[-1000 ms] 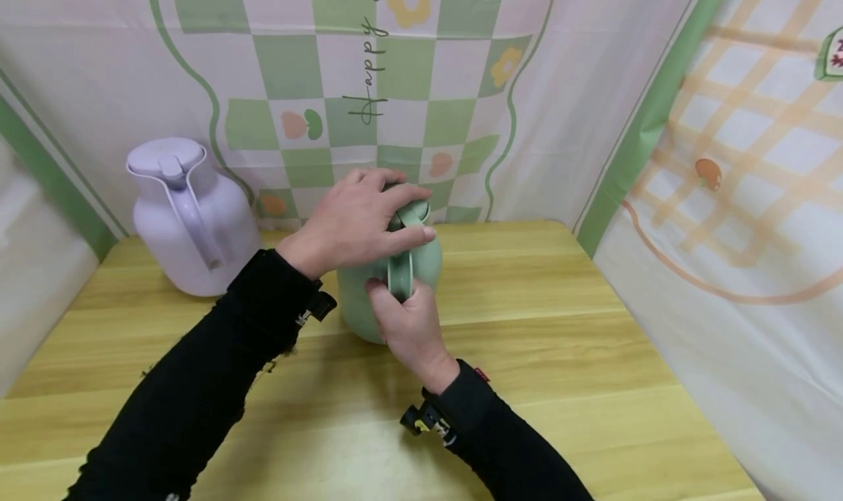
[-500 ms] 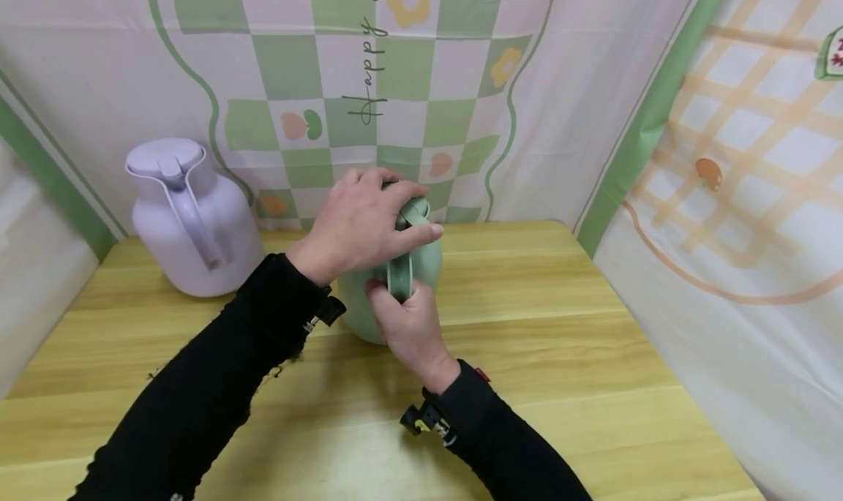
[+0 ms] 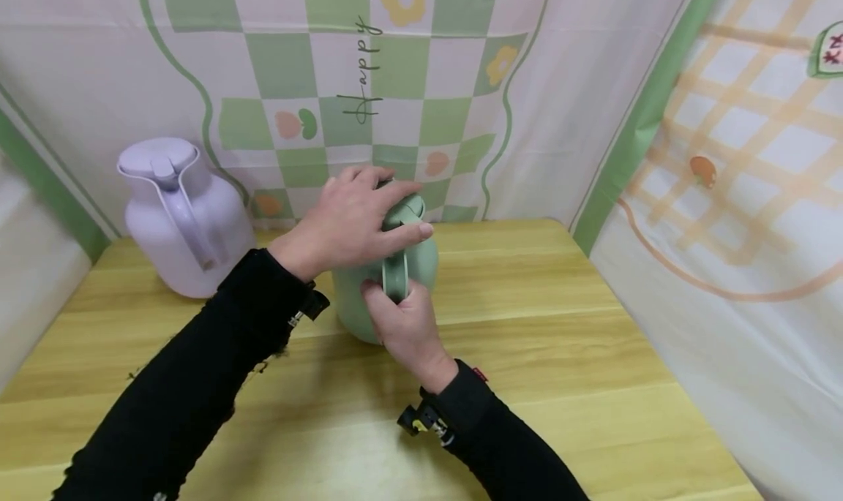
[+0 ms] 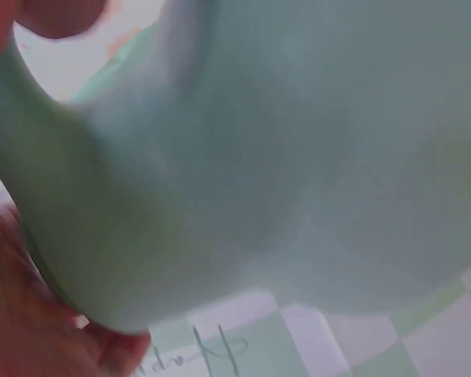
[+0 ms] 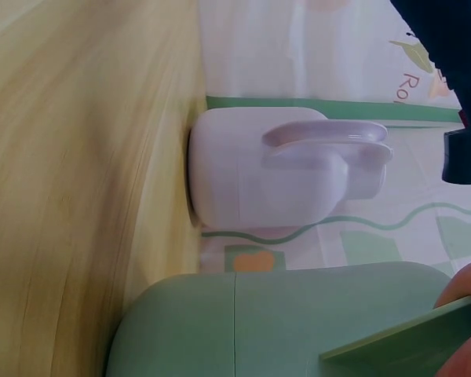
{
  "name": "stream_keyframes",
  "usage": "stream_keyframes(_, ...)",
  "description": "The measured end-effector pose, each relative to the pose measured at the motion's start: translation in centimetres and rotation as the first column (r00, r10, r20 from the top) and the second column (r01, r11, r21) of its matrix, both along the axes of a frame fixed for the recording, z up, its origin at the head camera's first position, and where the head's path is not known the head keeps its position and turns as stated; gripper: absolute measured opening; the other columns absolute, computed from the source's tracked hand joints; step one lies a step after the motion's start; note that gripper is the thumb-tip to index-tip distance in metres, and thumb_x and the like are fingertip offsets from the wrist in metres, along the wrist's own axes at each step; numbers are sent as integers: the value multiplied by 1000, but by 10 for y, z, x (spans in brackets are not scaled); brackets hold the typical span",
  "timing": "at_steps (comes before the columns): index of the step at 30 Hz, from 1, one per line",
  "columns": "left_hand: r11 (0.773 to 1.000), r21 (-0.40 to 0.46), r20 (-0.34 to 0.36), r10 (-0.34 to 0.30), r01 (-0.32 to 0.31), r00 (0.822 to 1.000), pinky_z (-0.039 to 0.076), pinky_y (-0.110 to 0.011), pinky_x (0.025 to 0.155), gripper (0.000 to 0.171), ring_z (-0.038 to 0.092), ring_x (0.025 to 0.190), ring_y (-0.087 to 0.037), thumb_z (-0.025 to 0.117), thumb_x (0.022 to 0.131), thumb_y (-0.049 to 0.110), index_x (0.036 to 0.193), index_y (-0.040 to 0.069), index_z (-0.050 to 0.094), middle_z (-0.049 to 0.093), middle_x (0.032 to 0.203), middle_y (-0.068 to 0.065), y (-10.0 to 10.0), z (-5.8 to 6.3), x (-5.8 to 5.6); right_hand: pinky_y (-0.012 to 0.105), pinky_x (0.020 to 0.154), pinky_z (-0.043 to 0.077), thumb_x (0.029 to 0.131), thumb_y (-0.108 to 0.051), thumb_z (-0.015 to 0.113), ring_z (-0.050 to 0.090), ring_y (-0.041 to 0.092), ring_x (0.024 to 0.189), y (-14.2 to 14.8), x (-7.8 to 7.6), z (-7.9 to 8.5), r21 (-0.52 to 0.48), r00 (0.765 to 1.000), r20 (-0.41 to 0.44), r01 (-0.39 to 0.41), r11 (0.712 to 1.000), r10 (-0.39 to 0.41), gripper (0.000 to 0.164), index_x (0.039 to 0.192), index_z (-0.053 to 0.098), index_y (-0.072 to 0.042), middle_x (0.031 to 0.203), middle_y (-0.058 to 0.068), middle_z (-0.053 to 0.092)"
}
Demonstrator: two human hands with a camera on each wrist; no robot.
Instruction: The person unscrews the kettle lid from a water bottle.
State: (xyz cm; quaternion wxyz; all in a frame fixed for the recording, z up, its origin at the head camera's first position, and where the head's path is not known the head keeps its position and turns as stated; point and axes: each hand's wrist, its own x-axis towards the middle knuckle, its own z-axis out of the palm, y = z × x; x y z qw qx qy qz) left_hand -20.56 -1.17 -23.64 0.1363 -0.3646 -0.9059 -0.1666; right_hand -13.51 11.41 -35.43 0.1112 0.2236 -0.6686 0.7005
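Note:
A pale green vacuum jug (image 3: 356, 307) stands upright on the table, its body filling most of the left wrist view. My left hand (image 3: 345, 219) lies over the jug's top and grips the lid (image 3: 413, 208), fingers on the far side and thumb stretched across the near side above the handle. Lower down, my right hand (image 3: 410, 333) is wrapped round the green handle (image 3: 396, 276), thumb on its left. The left hand covers much of the lid and spout. A lilac jug (image 3: 191, 227) of similar shape stands to the left, its lid on, touched by neither hand.
The wood-grain table (image 3: 527, 355) ends at the back against a checked fabric backdrop (image 3: 283, 62). Fabric with an orange grid (image 3: 737, 135) hangs on the right side. A small camera (image 3: 421, 419) is strapped to the right wrist, another (image 3: 309, 305) to the left.
The left hand and forearm swing slightly right, then back left, over the lid. The right hand keeps its hold on the handle. The whole head view has shifted a little.

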Motion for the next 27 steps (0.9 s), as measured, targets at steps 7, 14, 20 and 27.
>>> stream_keyframes(7,983,-41,50,-175,177,983,21,-48,117,71,21,146,-28,35,94,68,151,26,40,29,158,-14,-9,0,-15,34,39,28,99,-27,54,33,24,35,-1,0,0,4,1000,10,-25,1000,25,47,57,38,-14,43,6,33)
stream_keyframes(14,986,-22,39,-163,164,986,28,-45,113,66,33,139,-27,31,95,68,147,29,47,40,152,-8,-7,-4,-16,33,39,29,98,-28,55,33,24,35,-2,0,1,4,999,32,-12,1000,12,46,59,37,-13,44,8,32)
stream_keyframes(20,995,-9,53,-96,97,994,31,-44,110,65,38,135,-29,33,96,66,144,26,50,44,149,-10,0,-2,-10,35,40,29,99,-31,54,32,26,36,-2,2,3,7,998,62,-8,1000,8,49,58,36,-11,44,9,32)
stream_keyframes(27,995,-97,104,19,-8,994,30,-44,111,67,37,135,-32,31,96,67,147,27,47,41,150,-11,8,6,-4,36,39,29,99,-30,54,33,26,36,-3,-1,3,-3,999,46,-1,1000,1,48,58,38,-10,44,9,34)
